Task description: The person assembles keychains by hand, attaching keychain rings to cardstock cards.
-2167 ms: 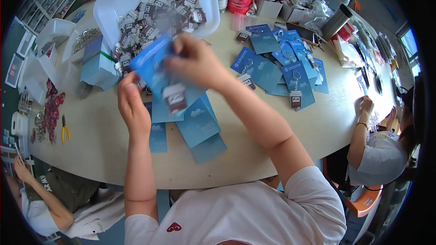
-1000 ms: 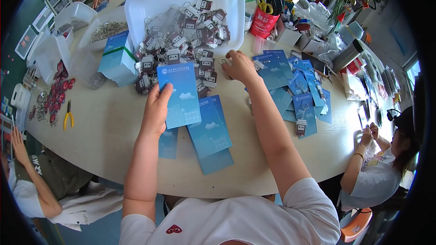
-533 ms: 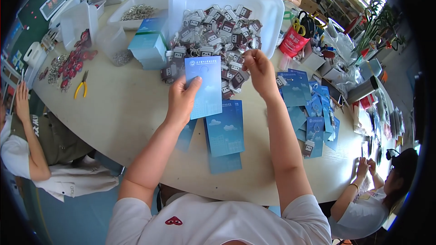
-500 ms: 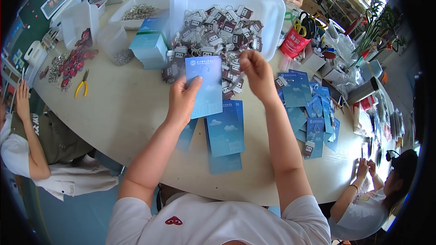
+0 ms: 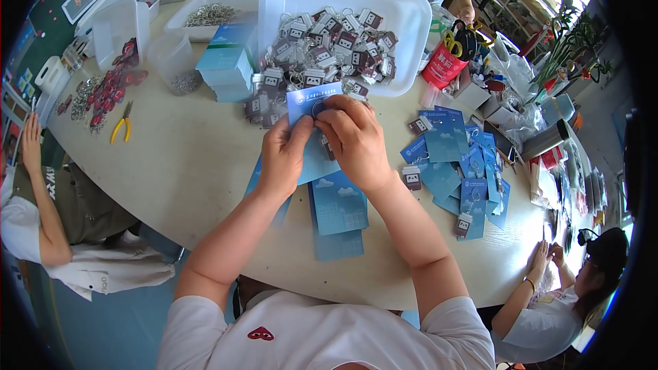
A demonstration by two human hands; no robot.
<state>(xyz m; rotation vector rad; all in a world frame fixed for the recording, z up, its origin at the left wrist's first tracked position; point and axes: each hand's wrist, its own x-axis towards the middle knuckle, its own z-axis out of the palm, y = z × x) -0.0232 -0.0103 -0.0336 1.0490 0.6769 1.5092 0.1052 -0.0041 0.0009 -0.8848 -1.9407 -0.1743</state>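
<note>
The right hand [image 5: 356, 138] has joined the left hand [image 5: 286, 154], fingers grasping a glossy blue card [image 5: 312, 138].

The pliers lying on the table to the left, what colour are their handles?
Yellow. The pliers show best in the head view, near the red charms.

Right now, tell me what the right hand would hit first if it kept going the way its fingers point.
The right hand points up and left across the blue card it grips. Going straight on, it would likely first meet the loose keychains spilled before the white tub, though depth is hard to judge.
</note>
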